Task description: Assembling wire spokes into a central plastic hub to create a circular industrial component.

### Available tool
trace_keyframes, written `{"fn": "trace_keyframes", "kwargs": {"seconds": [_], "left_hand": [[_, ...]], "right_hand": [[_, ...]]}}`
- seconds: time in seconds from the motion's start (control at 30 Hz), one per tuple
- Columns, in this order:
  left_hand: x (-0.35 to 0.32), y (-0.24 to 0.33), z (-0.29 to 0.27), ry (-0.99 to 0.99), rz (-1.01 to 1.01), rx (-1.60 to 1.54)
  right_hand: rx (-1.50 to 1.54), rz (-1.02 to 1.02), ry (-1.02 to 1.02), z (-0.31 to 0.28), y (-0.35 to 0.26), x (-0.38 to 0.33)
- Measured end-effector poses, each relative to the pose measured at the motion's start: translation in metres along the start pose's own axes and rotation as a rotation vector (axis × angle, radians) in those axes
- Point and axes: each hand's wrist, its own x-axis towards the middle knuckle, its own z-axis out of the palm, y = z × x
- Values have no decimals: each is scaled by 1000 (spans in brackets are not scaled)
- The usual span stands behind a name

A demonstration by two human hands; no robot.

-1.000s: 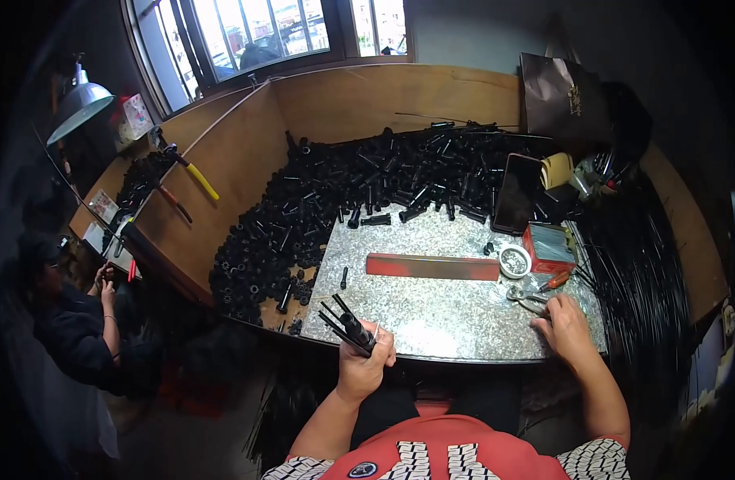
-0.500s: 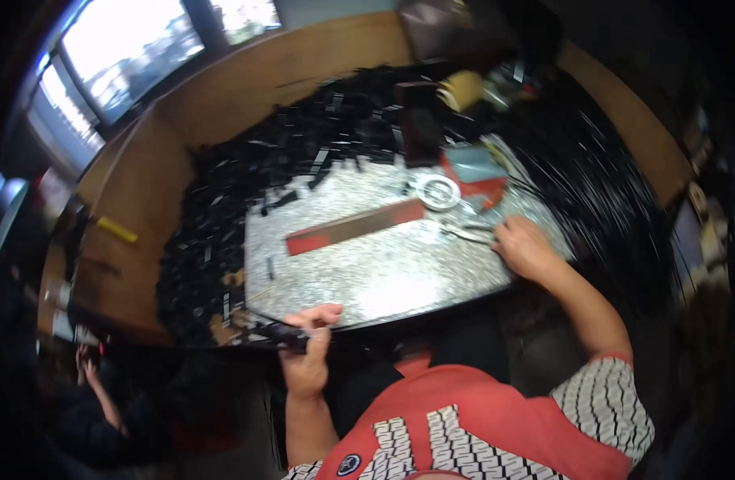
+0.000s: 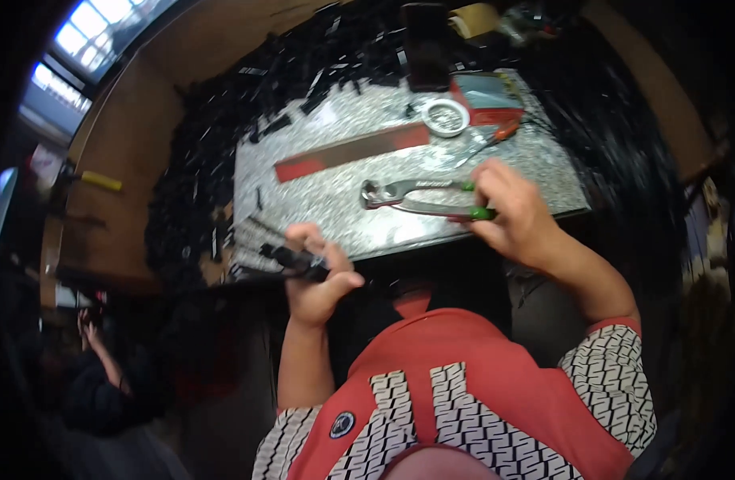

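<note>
My right hand [image 3: 515, 212] grips a pair of end-cutting pincers [image 3: 407, 192] by their green handles. The jaws point left over the speckled stone slab [image 3: 339, 188]. At the slab's front left edge, my left hand [image 3: 315, 280] is closed around a black part [image 3: 291, 258] with thin dark strips sticking out; its exact kind is blurred. Beyond the pincers lies a long flat bar [image 3: 351, 152] with red ends. Near its right end stands a round white dish [image 3: 445, 118] of small bits. A tool with an orange handle [image 3: 507, 130] rests to the right.
Heaps of black strips [image 3: 199, 160] cover the bench left of and behind the slab, and long black strands [image 3: 623, 120] spread on the right. A red box [image 3: 487, 104] and a dark upright slab-like object [image 3: 426, 48] stand behind. Another person's hand [image 3: 87, 328] shows far left.
My right hand has picked the pincers up off the slab and brought them inward. My left hand still holds the black part. The whole view has tilted downward.
</note>
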Motion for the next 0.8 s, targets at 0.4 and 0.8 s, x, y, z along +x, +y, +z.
{"fn": "trace_keyframes", "kwargs": {"seconds": [0.4,0.8], "left_hand": [[-13,-4,-1,134,7,-12],[-23,-8,-6,226,-55,116]], "right_hand": [[-615,-405,342,34,-33,31],[-430,-491,199,31,-32,14]]}}
